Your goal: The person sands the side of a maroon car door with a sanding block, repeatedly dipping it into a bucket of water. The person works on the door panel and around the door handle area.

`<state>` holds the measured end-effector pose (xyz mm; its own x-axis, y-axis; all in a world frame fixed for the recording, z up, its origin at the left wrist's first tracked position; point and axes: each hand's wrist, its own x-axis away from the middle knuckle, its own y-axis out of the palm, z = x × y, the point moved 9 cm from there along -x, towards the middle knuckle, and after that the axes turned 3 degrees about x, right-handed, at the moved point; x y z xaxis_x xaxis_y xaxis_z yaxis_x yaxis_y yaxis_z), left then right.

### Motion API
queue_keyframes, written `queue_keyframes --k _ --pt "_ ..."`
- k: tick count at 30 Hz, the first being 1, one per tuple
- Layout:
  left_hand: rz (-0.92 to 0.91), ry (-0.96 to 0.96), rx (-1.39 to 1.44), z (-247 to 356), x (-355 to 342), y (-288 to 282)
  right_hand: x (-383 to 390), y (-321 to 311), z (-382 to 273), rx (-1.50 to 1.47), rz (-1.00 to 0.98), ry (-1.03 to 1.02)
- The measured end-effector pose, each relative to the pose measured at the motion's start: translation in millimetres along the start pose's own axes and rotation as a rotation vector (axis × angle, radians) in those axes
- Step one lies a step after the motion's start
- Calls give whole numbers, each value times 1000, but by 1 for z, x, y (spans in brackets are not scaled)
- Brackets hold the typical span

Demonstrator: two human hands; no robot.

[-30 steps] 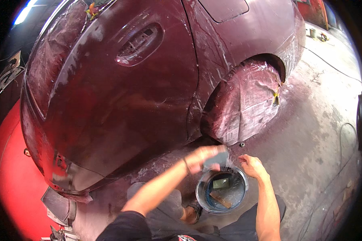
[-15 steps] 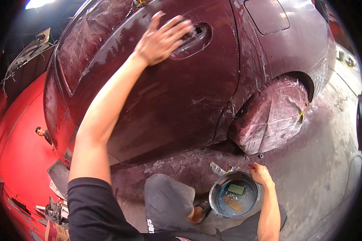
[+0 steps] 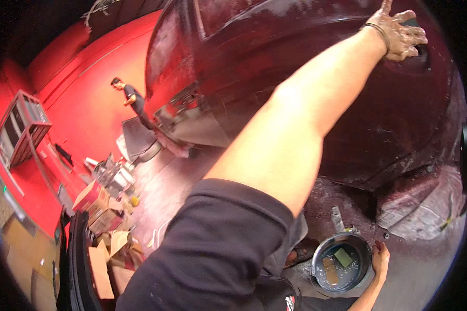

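Observation:
My left hand (image 3: 399,35) lies on the dark maroon car door (image 3: 363,116), beside the handle recess (image 3: 423,59). Its fingers are spread and look wet. A small grey-green patch (image 3: 412,22) shows at the fingers; I cannot tell whether it is a loose piece under them. Low down on the right, my right hand (image 3: 381,257) hangs just beside a dark basin (image 3: 315,265), fingers loosely bent and seemingly holding nothing. In the basin's cloudy water are a green rectangular pad (image 3: 343,257) and a tan rectangular piece (image 3: 330,270).
A plastic-wrapped wheel (image 3: 423,205) stands right of the basin. A flat scraper-like strip (image 3: 337,218) lies behind the basin. At left are cardboard boxes (image 3: 101,207), a metal-framed rack (image 3: 23,127) and a red wall (image 3: 109,62). Another person (image 3: 132,101) stands near the car's end.
The view has swung left, showing more boxes and the other person. My left hand stays at the handle recess, with its fingers more widely spread. My right hand remains beside the basin.

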<state>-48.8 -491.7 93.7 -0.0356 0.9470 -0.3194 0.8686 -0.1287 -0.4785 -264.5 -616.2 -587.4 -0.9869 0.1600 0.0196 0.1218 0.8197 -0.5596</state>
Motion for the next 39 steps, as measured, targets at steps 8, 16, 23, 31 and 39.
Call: queue_keyframes --k 8,16,23,31,39 --pt "-62 -8 -113 -53 180 -19 -5 8 -15 -11 -44 -31" --pt "-342 35 -112 -7 60 -58 -7 9 -18 26 -46 -50" --pt "55 -415 54 -39 275 -9 -13 21 5 85 -49 -100" --pt "285 -1047 890 143 397 8 -25 80 -21 194 -142 -188" --pt "-428 -474 1302 358 302 68 -15 72 -4 152 -82 -223"
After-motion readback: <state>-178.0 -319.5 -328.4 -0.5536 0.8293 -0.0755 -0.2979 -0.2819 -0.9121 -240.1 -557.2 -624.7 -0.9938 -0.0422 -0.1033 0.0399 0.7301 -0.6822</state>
